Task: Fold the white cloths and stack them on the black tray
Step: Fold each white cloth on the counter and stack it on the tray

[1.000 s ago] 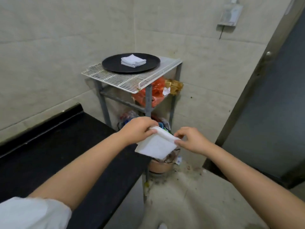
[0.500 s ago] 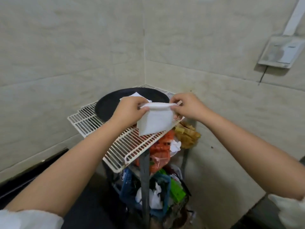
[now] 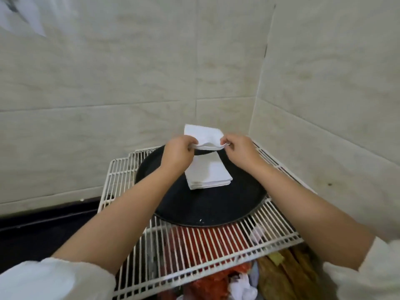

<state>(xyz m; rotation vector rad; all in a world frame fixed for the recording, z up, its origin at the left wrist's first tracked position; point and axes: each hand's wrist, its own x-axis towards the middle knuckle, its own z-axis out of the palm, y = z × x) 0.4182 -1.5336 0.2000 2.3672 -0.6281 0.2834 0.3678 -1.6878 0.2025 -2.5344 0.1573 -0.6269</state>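
Head view shows the left hand (image 3: 178, 150) and right hand (image 3: 237, 149) each pinching a near corner of a folded cloth (image 3: 203, 135), held above the black tray (image 3: 207, 206). Directly below the grip lies the stack (image 3: 207, 173), equally close to both hands.

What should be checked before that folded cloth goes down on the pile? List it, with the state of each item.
1. Left hand pinches the held cloth: ok.
2. Right hand pinches its other corner: ok.
3. Held cloth is over the stack, not yet touching it: ok.
4. Stack lies squared on the black tray: ok.
5. Tray sits fully on the wire rack: ok.
6. Held cloth folded evenly: cannot tell, its underside is hidden.
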